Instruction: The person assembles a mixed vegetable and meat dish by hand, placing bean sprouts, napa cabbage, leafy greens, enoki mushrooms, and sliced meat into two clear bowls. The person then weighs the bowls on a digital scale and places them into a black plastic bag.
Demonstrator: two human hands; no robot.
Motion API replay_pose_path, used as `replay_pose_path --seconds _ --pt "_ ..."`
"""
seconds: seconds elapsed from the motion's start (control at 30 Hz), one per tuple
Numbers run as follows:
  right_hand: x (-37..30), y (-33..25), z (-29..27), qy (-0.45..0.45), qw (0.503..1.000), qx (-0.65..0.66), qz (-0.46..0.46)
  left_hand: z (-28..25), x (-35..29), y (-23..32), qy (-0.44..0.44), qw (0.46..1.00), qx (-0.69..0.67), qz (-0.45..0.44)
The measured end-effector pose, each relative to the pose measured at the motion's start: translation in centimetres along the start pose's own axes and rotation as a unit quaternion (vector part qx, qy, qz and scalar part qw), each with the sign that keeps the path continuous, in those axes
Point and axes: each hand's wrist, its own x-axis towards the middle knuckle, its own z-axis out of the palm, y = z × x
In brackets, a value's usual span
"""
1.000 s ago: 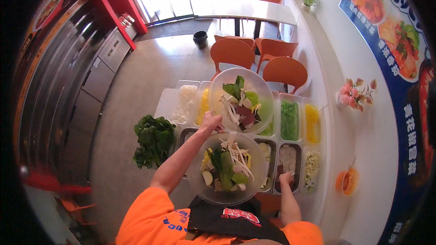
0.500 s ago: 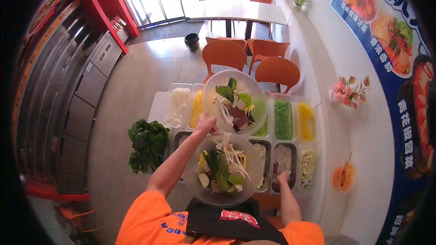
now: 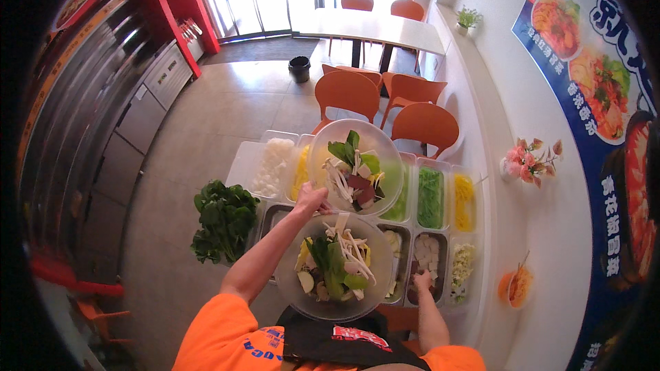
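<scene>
Little has changed over the last second beyond a slight shift of the view: the right hand [image 3: 424,279] is still at the near end of the metal tray [image 3: 444,261] of white slices [image 3: 427,251], its forearm now slanting more inward, and neither bowl shows a visible addition, so picking from this tray seems unfinished. The far translucent bowl [image 3: 322,151] of greens and mushrooms sits over the back trays; the near translucent bowl [image 3: 376,294], similarly filled, is in front of the apron. The left hand [image 3: 314,199] is at the bowls' adjoining rims; I cannot tell whether its grip closes on either. The right grip points down, fingertips hidden, so whether it holds anything is unclear. Forearm and near bowl partly cover another metal tray [image 3: 278,214], its contents unreadable.
</scene>
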Motion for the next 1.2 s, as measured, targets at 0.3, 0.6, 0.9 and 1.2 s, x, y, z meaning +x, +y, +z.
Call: replay_pose_path --seconds 0.3,0.6,0.9,1.2 --pt "-0.5 -2.7 -0.4 -0.053 0.991 0.088 0.08 -0.6 0.8 -0.1 -0.033 0.999 0.024 -0.036" --pt "1.5 -1.6 2.2 -0.037 0.993 0.09 0.061 -0.3 0.0 0.9 -0.037 0.999 0.025 -0.014" --pt "6.0 1.1 4.8 -0.179 0.929 0.296 0.131 -0.5 1.4 -0.5 -0.032 0.999 0.013 -0.016" --pt "1.2 -2.8 0.2 -0.104 0.96 0.217 -0.14 -0.5 1.1 -0.2 -0.033 0.998 0.018 0.042"
